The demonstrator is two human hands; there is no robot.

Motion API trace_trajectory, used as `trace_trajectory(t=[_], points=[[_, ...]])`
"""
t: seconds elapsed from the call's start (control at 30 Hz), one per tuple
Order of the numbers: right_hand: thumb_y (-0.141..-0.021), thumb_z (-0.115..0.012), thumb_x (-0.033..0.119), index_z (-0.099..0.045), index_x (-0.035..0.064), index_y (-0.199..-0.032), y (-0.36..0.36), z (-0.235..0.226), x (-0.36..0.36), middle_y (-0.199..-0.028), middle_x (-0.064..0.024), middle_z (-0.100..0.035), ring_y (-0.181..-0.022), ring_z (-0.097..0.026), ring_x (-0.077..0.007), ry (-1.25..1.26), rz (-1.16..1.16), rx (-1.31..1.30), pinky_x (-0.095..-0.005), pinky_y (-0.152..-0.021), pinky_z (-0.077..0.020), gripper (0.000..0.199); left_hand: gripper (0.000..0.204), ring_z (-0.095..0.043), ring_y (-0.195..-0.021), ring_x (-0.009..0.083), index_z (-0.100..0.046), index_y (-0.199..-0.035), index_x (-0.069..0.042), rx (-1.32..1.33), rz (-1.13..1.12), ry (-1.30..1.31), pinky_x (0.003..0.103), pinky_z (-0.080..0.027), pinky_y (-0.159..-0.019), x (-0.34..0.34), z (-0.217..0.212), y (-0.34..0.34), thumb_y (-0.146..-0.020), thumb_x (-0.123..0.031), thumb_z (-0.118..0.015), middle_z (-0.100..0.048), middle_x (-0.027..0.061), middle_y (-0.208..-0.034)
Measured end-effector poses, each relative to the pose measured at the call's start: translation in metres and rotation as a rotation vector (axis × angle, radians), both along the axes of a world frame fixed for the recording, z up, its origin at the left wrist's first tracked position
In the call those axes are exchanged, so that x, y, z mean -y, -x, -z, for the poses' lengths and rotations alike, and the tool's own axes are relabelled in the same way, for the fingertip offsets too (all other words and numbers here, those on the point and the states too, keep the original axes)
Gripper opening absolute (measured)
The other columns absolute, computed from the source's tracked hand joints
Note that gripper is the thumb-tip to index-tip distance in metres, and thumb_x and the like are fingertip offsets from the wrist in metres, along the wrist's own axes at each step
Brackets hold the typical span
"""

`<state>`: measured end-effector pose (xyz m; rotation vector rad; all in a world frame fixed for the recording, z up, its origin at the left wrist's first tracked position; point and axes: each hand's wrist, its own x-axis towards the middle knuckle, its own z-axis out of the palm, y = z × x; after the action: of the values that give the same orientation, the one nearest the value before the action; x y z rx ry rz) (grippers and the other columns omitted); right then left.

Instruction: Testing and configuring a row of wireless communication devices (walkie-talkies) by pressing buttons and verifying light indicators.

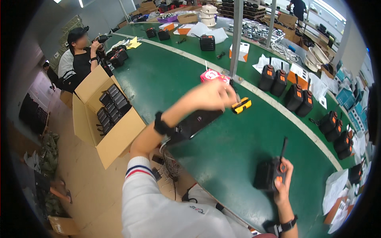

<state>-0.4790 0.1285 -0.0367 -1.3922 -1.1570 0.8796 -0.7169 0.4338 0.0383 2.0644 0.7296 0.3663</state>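
Note:
My right hand grips a black box-shaped device at its side, low over the green table. The device has orange buttons on its face and a dark strap or antenna pointing up. My left hand is stretched across the table and smeared by motion, so its fingers are hard to read. Close to its fingertips lies a small yellow-and-black object, whose kind I cannot tell. Behind the hand is a red-and-white packet. Under my left forearm rests a flat black item, partly hidden.
An open cardboard box holding several black devices stands at the table's left edge. Similar black devices with orange buttons line the far right side beyond a pale strip. A metal post rises there. A co-worker sits at the far left.

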Motion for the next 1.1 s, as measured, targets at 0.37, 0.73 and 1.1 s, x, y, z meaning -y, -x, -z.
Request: trace_trajectory(t=[0.37,0.73,1.1], points=[[-0.080,-0.070,0.043,-0.060,0.0064,-0.116,0.016,0.031,0.000,-0.138,-0.0201,-0.038,-0.121,-0.046,-0.0340,-0.321,0.165,-0.258,-0.0451,-0.097,-0.0426,0.053,0.081,-0.055,-0.108,0.0400,-0.034,-0.136,-0.008,-0.577,-0.688,-0.683,0.046,-0.049,-0.089,-0.296,0.061,-0.032,-0.067,-0.023,-0.075,-0.042,0.0178,-0.130],[-0.052,-0.079,0.042,-0.037,0.0177,-0.126,0.015,0.024,-0.011,-0.123,-0.0248,-0.045,-0.108,-0.051,-0.0311,-0.153,0.397,-0.569,-0.0402,-0.091,-0.0456,0.089,0.115,-0.053,-0.119,0.0352,-0.019,-0.147,-0.015,-0.666,-0.575,-0.789,0.044,-0.051,-0.090,-0.385,0.078,-0.064,-0.057,-0.040,-0.086,-0.026,0.0211,-0.149],[-0.076,-0.067,0.026,-0.035,0.0047,-0.134,0.010,0.039,-0.019,-0.135,-0.0241,-0.037,-0.125,-0.041,-0.0317,-0.223,0.030,-0.365,-0.0407,-0.103,-0.0330,0.070,0.070,-0.060,-0.104,0.0366,-0.045,-0.121,-0.006,-0.673,-0.524,-0.871,0.046,-0.050,-0.084,-0.346,0.079,-0.020,-0.068,-0.038,-0.078,-0.060,0.0188,-0.115]])
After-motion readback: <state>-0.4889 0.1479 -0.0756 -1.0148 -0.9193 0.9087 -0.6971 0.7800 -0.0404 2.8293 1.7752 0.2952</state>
